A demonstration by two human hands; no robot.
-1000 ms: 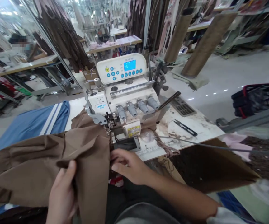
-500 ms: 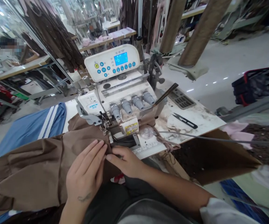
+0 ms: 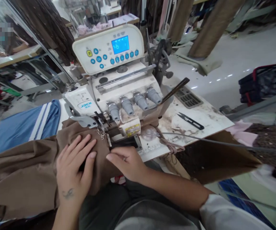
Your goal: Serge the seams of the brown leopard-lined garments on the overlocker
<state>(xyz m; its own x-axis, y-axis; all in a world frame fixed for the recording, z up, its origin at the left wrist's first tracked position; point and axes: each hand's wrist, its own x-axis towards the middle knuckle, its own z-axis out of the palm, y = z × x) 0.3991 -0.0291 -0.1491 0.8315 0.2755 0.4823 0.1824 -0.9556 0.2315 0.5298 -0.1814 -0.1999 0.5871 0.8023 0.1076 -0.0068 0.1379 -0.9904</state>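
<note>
Brown fabric (image 3: 27,179) lies across the left side of the table and runs up to the needle area of a white sewing machine (image 3: 126,80). My left hand (image 3: 75,166) rests flat on the fabric, fingers apart, left of the presser foot. Just in front of the presser foot, my right hand (image 3: 128,161) pinches the fabric's right edge between thumb and bent fingers. The machine's panel (image 3: 109,49) has a lit blue screen.
Black thread snips (image 3: 190,121) lie on the white tabletop (image 3: 212,115) at the right. Blue fabric with white stripes (image 3: 23,127) sits at the left. A cardboard box (image 3: 214,159) stands below the table's right edge. Another person's arm (image 3: 20,44) shows at the far left.
My left hand has moved left, away from my right hand, and its fingers have spread. The fabric beside the presser foot lies flatter. The camera view has come nearer the machine.
</note>
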